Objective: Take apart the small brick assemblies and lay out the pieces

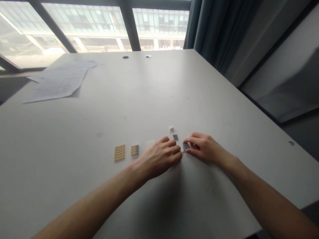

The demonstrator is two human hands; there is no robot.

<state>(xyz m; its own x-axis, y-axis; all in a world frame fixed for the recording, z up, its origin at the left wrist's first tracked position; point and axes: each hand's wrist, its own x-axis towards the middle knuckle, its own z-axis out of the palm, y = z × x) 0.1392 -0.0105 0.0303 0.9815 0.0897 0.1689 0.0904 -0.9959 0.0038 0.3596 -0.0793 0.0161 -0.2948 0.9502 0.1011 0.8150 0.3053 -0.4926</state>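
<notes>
Two bare hands at work over a white table [154, 96]. From where I stand, the small parts lie toward its near edge, well in from the left and right edges.

Right hand [203, 148]: thumb and forefinger pinched on the grey brick [185, 146], one at each end; brick sits between the two hands, low over or on the surface, contact not certain. Left hand [163, 154]: back up, fingers curled, tips hidden. A pale bit [182, 152] shows by its fingers, beside the grey brick; cannot tell whether the left grip is clamped on it.

Farther toward the far edge, just beyond the left knuckles: small grey piece [175, 136], then white piece [171, 129]. Toward the left edge from the left hand: white tile [150, 143], two-tone brick [135, 150], tan plate [119, 153], all lying apart. Papers [61, 79] at the far left corner.

Risks, my judgement: small grey piece could be nudged out of place, since the left knuckles are so near. Grey brick could twist or slip if pressed off-centre, the pinch being narrow. White tile, pale on pale, could be overlooked or brushed by the left wrist.
</notes>
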